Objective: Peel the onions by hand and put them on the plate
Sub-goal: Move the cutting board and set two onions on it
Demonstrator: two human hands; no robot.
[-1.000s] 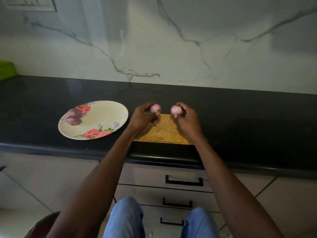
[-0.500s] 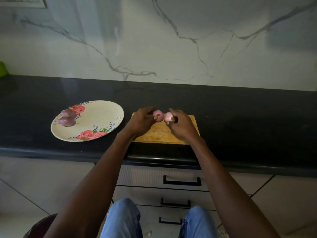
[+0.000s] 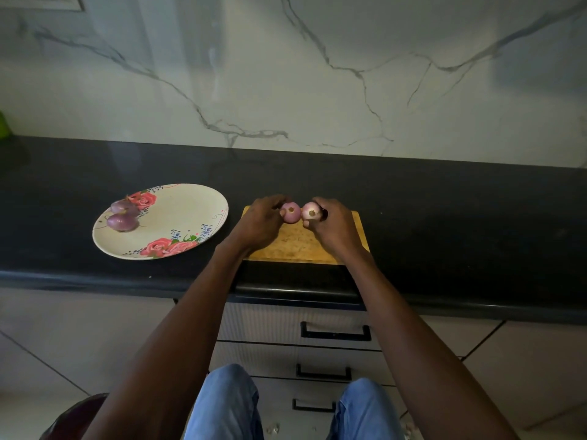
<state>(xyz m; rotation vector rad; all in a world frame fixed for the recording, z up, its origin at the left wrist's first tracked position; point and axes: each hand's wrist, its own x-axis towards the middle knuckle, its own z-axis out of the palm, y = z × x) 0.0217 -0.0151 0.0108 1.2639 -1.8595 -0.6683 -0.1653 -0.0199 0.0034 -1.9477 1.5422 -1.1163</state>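
Observation:
My left hand (image 3: 259, 222) grips a small pink peeled onion (image 3: 291, 213), and my right hand (image 3: 333, 223) grips a paler one (image 3: 310, 211). The two onions touch side by side, root ends facing me, above the far edge of a wooden cutting board (image 3: 297, 244). To the left lies a floral plate (image 3: 178, 214) with two darker purple onions (image 3: 122, 222) at its left rim.
The board and plate sit on a black countertop (image 3: 460, 223) below a marble wall. A green object (image 3: 4, 125) shows at the far left edge. Drawers with black handles (image 3: 335, 331) are under the counter, and my knees are in front of them.
Both hands have drawn closer together, so the two onions, apart a second ago, now touch. The plate's onions have not moved.

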